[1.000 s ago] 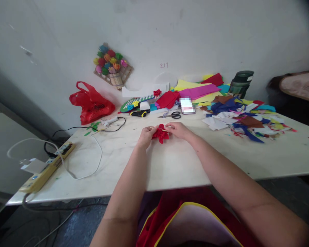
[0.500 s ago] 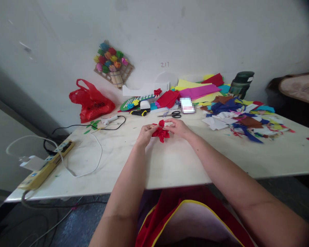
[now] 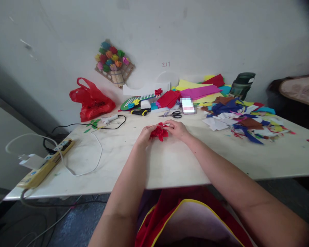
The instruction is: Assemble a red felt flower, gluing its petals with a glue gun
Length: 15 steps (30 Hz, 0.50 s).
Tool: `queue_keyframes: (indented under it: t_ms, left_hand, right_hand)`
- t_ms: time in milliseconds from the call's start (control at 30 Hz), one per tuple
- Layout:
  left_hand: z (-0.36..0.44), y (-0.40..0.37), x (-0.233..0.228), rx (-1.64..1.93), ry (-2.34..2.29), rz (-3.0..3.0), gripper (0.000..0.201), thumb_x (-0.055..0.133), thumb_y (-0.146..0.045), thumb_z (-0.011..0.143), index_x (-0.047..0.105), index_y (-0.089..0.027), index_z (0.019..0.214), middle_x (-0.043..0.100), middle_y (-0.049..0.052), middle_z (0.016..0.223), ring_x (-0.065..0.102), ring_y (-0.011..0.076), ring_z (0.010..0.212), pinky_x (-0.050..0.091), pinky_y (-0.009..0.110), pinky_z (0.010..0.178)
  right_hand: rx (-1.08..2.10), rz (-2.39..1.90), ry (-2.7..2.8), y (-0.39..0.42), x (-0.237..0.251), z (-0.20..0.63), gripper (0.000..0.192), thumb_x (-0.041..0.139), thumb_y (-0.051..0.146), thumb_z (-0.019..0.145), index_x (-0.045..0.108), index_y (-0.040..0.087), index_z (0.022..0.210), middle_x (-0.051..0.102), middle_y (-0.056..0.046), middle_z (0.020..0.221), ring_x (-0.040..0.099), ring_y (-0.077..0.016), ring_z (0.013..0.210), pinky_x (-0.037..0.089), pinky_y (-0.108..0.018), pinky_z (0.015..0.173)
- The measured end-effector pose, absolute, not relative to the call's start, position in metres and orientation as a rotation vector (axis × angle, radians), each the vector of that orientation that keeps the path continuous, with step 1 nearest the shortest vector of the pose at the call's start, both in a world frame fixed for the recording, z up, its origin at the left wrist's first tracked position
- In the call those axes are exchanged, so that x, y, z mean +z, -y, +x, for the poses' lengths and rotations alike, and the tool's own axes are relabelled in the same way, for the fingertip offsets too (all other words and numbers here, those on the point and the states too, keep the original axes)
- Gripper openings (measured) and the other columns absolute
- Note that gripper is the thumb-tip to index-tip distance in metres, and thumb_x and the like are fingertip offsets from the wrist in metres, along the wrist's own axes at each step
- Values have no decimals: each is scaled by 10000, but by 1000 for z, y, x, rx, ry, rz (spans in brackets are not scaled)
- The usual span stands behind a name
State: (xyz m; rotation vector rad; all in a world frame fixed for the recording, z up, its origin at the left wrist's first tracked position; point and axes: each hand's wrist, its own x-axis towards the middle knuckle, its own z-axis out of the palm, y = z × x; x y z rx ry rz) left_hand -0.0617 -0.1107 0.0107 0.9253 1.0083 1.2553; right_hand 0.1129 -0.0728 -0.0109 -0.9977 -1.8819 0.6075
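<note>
A crumpled red paper flower (image 3: 159,133) sits between both my hands, just above the white table (image 3: 170,161). My left hand (image 3: 145,134) pinches its left side. My right hand (image 3: 177,129) grips its right side, fingers curled over the top. A thin wooden stick was seen with the flower in the earlier frames; now my fingers hide it.
Scissors (image 3: 173,115), a yellow-black cutter (image 3: 139,112) and coloured paper sheets (image 3: 195,92) lie beyond my hands. Paper scraps (image 3: 242,120) cover the right. A red plastic bag (image 3: 91,101), glue gun (image 3: 109,119) and power strip (image 3: 45,164) with cables lie left. A dark jar (image 3: 242,84) stands at the wall.
My hands lifted the flower slightly half a second ago, then lowered and closed over it; the stick seen earlier is now covered.
</note>
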Motion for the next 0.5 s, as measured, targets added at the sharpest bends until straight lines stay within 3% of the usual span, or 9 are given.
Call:
queue_keyframes:
  t_ms: [67, 133, 367, 500]
  left_hand:
    - [-62, 110, 11, 1251, -1021, 913, 217, 740, -280, 649, 618, -113, 714, 625, 41, 609, 575, 134, 522, 451, 227, 450]
    - [-63, 110, 11, 1235, -1009, 934, 230, 753, -283, 644, 609, -112, 698, 625, 42, 603, 573, 127, 508, 458, 222, 447]
    - [-67, 110, 11, 1179, -981, 979, 236, 761, -292, 660, 613, -109, 674, 626, 46, 588, 568, 113, 493, 454, 203, 443]
    - [-66, 110, 12, 1170, -1000, 981, 206, 731, -276, 694, 623, -102, 678, 621, 46, 585, 562, 114, 484, 445, 209, 433]
  right_hand:
    - [579, -954, 1913, 75, -9, 113, 231, 587, 335, 816, 714, 266, 996, 744, 3, 899, 669, -152, 766, 499, -260, 698]
    - [577, -910, 1964, 76, -9, 112, 254, 541, 264, 840, 720, 286, 1020, 725, 4, 1067, 678, -167, 939, 514, -290, 838]
    - [598, -893, 2088, 74, -10, 112, 352, 467, 185, 868, 681, 286, 1129, 695, 10, 1132, 670, -162, 1014, 522, -303, 906]
    - [375, -1043, 2185, 79, -5, 112, 378, 476, 181, 870, 658, 348, 1156, 694, 41, 1132, 673, -172, 991, 528, -299, 863]
